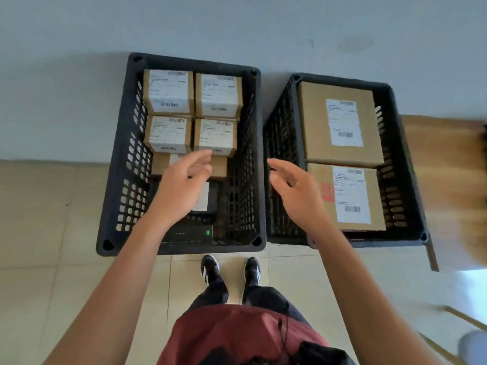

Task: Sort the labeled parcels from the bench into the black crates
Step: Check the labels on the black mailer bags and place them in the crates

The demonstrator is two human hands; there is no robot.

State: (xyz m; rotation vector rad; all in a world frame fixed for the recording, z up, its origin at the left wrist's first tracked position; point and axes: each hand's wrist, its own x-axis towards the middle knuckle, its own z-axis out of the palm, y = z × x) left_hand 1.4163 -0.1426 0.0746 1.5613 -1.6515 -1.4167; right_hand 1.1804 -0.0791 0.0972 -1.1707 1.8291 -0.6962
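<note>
now both hands hover empty above crates.

Both hands outstretched, fingers loosely spread

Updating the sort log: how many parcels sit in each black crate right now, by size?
Small labeled boxes, left crate: 4 on top
Partly hidden brown box under them: 1
Large labeled boxes, right crate: 2
Total: 7

Tiled floor carries two black crates side by side, apparently touching.
</note>
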